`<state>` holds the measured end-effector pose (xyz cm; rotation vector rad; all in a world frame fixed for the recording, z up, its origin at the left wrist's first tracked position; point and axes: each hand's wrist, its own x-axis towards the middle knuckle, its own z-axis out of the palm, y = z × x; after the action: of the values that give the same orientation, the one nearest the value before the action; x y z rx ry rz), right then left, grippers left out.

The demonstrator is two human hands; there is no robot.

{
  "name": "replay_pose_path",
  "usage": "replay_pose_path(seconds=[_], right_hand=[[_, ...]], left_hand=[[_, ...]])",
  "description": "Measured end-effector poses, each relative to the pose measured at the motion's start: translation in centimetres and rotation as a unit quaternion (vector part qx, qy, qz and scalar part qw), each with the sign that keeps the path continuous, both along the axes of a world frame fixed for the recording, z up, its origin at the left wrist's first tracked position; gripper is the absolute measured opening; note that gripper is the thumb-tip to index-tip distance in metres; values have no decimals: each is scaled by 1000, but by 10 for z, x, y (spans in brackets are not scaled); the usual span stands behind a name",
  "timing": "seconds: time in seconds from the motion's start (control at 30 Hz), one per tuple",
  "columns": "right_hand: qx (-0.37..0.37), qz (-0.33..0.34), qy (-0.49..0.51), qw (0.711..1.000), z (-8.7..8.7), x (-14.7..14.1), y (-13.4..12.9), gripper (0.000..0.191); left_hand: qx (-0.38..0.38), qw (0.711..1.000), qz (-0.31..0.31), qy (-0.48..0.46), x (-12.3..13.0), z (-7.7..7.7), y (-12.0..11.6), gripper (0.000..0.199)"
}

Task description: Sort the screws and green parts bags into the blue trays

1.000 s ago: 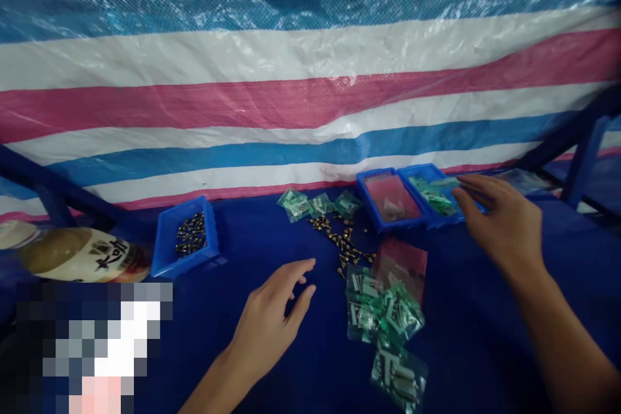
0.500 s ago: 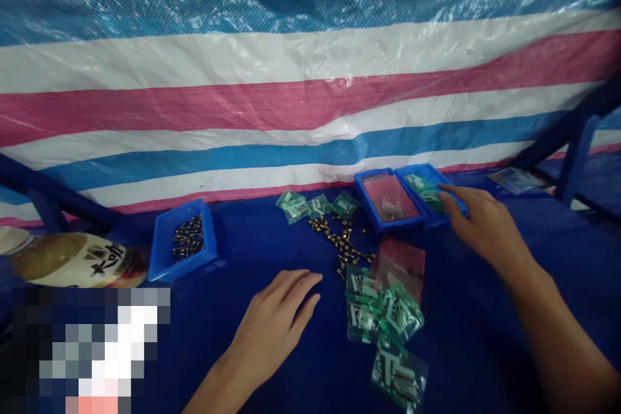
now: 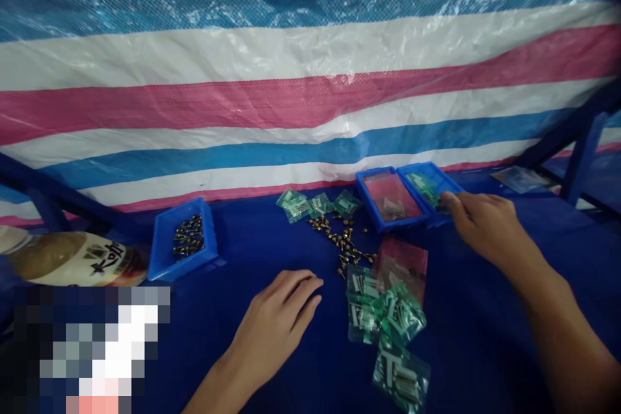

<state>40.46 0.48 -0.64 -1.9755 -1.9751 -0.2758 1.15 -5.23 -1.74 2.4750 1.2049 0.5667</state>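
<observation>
My left hand (image 3: 276,320) rests palm down on the blue table, fingers stretched out and holding nothing. Over the near right edge of the right blue tray (image 3: 456,182) is my right hand (image 3: 482,220), its fingers curled in toward the thumb; whatever is between them is hidden. Small green plastic bags (image 3: 423,186) lie in that tray. Between my hands, several green bags with pale and metal parts (image 3: 400,314) overlap a pink bag (image 3: 405,265). Brass-coloured screws (image 3: 344,242) are scattered just beyond my left fingertips.
A second blue tray (image 3: 367,207) holds a pink bag. More green bags (image 3: 295,206) lie near the striped sheet (image 3: 242,107). At left stand a blue tray of dark metal screws (image 3: 158,252) and a lying bottle (image 3: 53,255). A clear bag (image 3: 521,178) sits far right.
My right hand has drawn back slightly to the right, and its fingers have curled from stretched out to closed. My left hand stays where it was.
</observation>
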Motion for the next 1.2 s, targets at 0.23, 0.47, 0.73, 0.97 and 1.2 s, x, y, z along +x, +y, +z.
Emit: replay_pose_path(seconds=[0.23,0.47,0.73,0.97,1.2], right_hand=[[48,12,1,999,8,-10,-4,43],[-102,170,153,968,41,-52,-31,26],[-393,212,140,884,20,-70,-33,15],[-361,199,106,905,6,-77,-32,21],[-291,210,49,932,6,-103,-41,25]], left_hand=[[15,1000,-5,4,0,0,1,23],[34,999,-21,9,1,0,0,22],[117,959,-249,69,34,6,-27,45],[229,905,-350,77,67,-11,-43,36],[124,952,-276,40,38,-2,-38,20]])
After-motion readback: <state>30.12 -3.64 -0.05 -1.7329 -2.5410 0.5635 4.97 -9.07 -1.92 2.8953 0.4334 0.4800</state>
